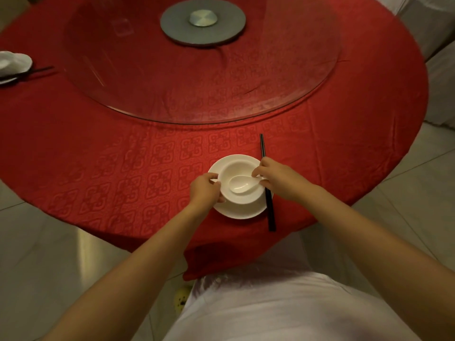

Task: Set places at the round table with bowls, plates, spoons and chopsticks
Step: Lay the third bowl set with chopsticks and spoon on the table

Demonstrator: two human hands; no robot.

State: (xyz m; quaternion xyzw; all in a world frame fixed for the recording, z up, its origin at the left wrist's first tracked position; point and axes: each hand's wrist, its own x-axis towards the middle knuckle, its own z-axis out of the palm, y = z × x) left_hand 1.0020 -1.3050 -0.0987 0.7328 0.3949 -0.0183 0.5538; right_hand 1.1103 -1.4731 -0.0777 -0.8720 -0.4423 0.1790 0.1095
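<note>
A white bowl (242, 196) stands on a white plate (240, 212) near the front edge of the round table with its red cloth (123, 168). Inside the bowl lies a white spoon (242, 184), its handle pointing right. My left hand (205, 189) grips the bowl's left rim. My right hand (275, 178) pinches the spoon's handle at the bowl's right rim. A pair of black chopsticks (267, 183) lies just right of the plate, partly hidden under my right hand.
A glass turntable (172, 94) on a grey hub (203, 22) fills the table's middle. Another place setting (12, 66) with chopsticks sits at the far left edge. White-covered chairs (438, 57) stand at the right. Tiled floor surrounds the table.
</note>
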